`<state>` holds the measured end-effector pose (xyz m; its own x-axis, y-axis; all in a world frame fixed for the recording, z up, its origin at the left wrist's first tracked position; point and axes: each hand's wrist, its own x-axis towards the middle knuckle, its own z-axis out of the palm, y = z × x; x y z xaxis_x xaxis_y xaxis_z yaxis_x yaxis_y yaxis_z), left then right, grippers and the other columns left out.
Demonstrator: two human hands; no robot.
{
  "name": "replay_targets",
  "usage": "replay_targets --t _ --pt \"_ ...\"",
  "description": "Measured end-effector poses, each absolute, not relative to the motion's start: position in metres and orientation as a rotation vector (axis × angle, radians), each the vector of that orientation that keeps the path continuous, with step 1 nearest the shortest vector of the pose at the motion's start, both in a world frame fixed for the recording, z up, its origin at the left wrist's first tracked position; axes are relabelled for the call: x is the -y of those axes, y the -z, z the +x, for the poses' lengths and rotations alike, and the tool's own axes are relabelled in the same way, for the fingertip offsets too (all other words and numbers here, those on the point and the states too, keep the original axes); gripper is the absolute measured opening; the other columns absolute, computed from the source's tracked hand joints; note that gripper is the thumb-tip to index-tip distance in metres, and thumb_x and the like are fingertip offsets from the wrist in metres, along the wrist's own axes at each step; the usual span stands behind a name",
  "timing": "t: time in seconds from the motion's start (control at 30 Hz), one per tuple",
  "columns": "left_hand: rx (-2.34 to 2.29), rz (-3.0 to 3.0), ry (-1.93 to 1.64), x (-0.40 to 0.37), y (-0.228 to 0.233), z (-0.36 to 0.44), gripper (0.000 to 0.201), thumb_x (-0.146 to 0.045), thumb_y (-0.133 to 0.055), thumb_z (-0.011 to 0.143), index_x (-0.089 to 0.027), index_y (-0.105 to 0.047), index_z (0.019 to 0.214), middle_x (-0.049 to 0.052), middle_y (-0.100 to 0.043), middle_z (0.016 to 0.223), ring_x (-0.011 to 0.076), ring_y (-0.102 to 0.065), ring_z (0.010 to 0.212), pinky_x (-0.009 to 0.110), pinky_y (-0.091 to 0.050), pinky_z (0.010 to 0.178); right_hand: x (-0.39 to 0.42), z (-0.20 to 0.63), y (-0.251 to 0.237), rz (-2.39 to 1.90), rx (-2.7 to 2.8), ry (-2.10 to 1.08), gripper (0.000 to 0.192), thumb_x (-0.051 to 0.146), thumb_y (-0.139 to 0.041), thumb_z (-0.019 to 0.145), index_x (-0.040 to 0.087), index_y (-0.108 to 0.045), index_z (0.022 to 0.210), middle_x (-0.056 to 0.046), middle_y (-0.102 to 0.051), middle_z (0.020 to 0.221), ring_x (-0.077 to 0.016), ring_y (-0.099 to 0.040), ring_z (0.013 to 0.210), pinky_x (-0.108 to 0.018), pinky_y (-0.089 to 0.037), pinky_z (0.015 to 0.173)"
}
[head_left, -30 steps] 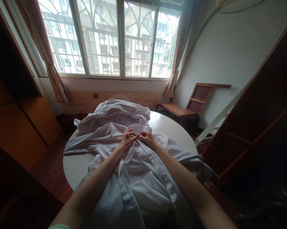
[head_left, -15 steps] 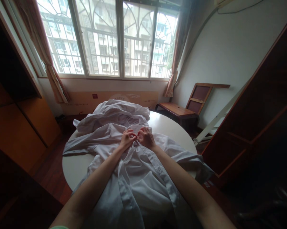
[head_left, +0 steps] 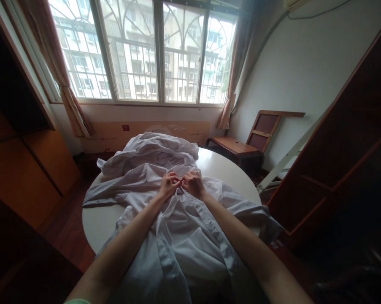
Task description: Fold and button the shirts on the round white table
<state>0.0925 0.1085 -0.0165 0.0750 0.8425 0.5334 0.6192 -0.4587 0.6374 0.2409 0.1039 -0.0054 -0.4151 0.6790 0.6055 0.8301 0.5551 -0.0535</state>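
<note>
A white coat (head_left: 190, 245) with long sleeves lies spread over a round table, its lower part hanging over the near edge towards me. Its two front edges run down from my fingers and part below them. My left hand (head_left: 169, 184) is closed, thumb and index finger pinching the coat's front edge. Right beside it, my right hand (head_left: 193, 183) pinches the other edge, and the fingertips of both meet at the middle. Whether a button sits between them is too small to make out. The upper part of the coat is bunched in folds beyond my hands.
The white round table (head_left: 234, 171) shows bare at its right and left rims. A wooden chair (head_left: 237, 145) stands behind it at the right. A long cardboard box (head_left: 196, 131) leans below the window. A dark wooden door (head_left: 332, 177) borders the right, orange cabinets (head_left: 47, 160) the left.
My right-hand fingers have shifted slightly and curl a little more over the coat's edge. Both hands keep their place, and the coat lies as before.
</note>
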Motion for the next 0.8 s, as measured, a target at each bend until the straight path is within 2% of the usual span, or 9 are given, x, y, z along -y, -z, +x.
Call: replay_targets --t 0.8 --pt "-1.433 2.197 -1.349 -0.106 0.014 0.092 0.004 -0.021 -0.066 0.067 -0.020 -0.068 0.064 0.006 -0.064 0.095 0.0206 -0.055 0.095 0.035 -0.044 0.085 -0.116 0.243 0.018 -1.176 2.104 0.148 0.004 0.019 -0.060 0.069 0.016 -0.063 0.070 -0.005 -0.062 0.074 -0.0196 -0.052 0.080 -0.031 -0.036 0.079"
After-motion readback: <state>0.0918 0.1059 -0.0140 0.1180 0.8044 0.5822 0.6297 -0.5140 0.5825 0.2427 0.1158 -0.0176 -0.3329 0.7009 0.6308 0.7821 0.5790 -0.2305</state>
